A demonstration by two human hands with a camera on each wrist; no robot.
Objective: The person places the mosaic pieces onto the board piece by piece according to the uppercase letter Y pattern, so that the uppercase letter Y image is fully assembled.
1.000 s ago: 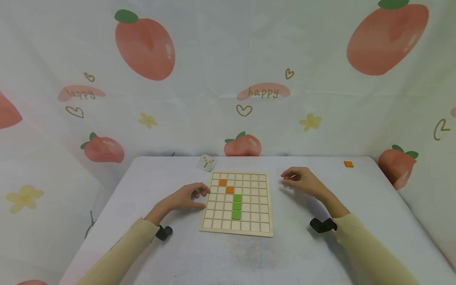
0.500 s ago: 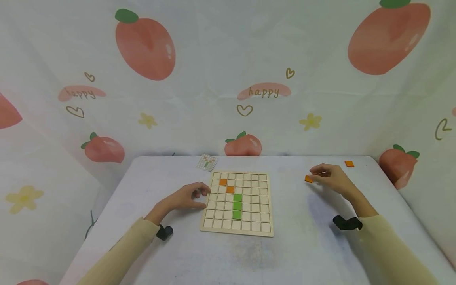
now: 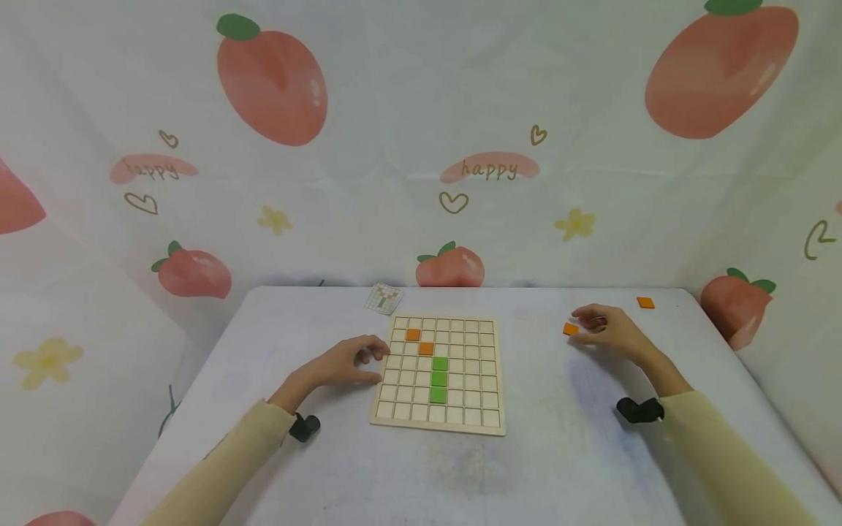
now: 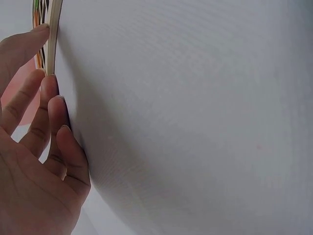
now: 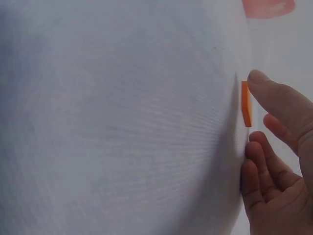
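Note:
A square wooden grid board (image 3: 495, 429) lies mid-table, with two orange tiles (image 3: 426, 349) on a diagonal and a column of three green tiles (image 3: 439, 378). At its left edge rests my left hand (image 3: 345, 361), thumb and fingertips at the rim and fingers loosely bent; the left wrist view shows them against the board's side (image 4: 53, 39). To the right, a loose orange tile (image 3: 570, 329) lies on the table. My right hand (image 3: 613, 333) is just beside it, thumb at the tile's edge and the fingers spread apart, not closed round it.
Another orange tile (image 3: 646, 302) lies near the table's back right corner. Behind the board is a small card (image 3: 384, 298) printed with a coloured grid pattern. A fruit-printed curtain (image 3: 368, 146) hangs along the table's back edge.
My right hand has moved right, away from the board's side, to beside the loose orange tile, which now shows. Over the last half second it has barely moved. The left hand stays put.

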